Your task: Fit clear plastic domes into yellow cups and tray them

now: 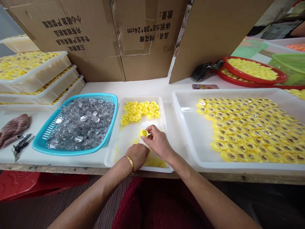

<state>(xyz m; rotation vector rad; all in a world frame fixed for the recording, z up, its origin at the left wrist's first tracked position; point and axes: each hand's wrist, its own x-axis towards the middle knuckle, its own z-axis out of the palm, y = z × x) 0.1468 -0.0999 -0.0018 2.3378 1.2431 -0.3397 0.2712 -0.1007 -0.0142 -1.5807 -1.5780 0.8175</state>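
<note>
Between the thumb and fingers of my right hand (158,142) is a small yellow plastic cup (144,133), held above the white tray (116,140) in front of me. My left hand (137,156), with a gold bangle at the wrist, is curled low over the tray's near part. Its fingertips are hidden, and what they hold, if anything, cannot be made out. Small yellow bits (156,162) lie in the tray beside it. A group of similar yellow cups (139,109) stands at the tray's far end.
On the left, a blue basket (116,109) holds many clear plastic pieces. To the right, a large white tray (190,140) carries rows of filled yellow pieces. Stacked trays (69,71), keys (21,145), a striped cloth (15,128), red trays (283,78) and cardboard (95,63) surround the workspace.
</note>
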